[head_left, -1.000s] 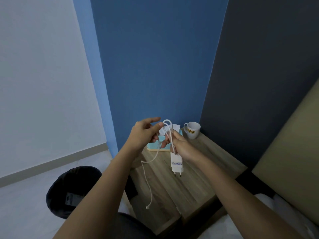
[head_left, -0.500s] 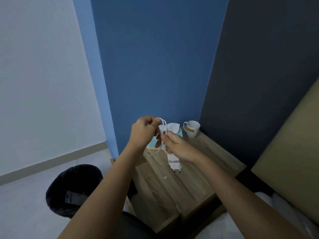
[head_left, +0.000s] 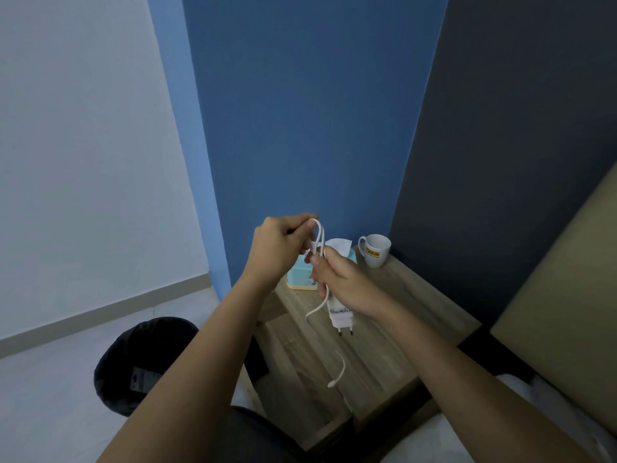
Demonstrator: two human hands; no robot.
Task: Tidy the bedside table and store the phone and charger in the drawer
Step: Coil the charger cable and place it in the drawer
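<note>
Right grip: right hand [head_left: 347, 285] closed around the top of the white charger [head_left: 341, 316]; adapter body sticks out below the palm, two prongs pointing down toward the tabletop.
Left grip: left hand [head_left: 280, 250] pinched shut on the upper bend of the white cable [head_left: 320, 240], thumb and fingertips together, loop standing up between the two hands.
Cable run: doubled strands go from the left pinch down into the right fist; one strand exits below the fist, curves left; the free end [head_left: 334, 382] dangles lower, small connector at the tip, over the wood.
Charger position: in the air above the middle of the bedside table [head_left: 410, 315], not touching it; just in front of the tissue box.
Table contents: teal tissue box [head_left: 300, 277] at the back left with a white tissue [head_left: 339, 245] sticking out; white mug [head_left: 376, 250] with a yellow label at the back right corner, apart from the box.
Surroundings: black waste bin [head_left: 143, 355] on the floor left of the table; tan headboard [head_left: 561, 322] on the right.
Hidden: cable between loop and adapter is buried in the right fist, coil count unreadable; part of the tissue box is behind both hands.
Hard to read: blue print on the adapter is blurred; the middle of the dangling strand is too faint to trace; drawer front not discernible; no phone visible.
</note>
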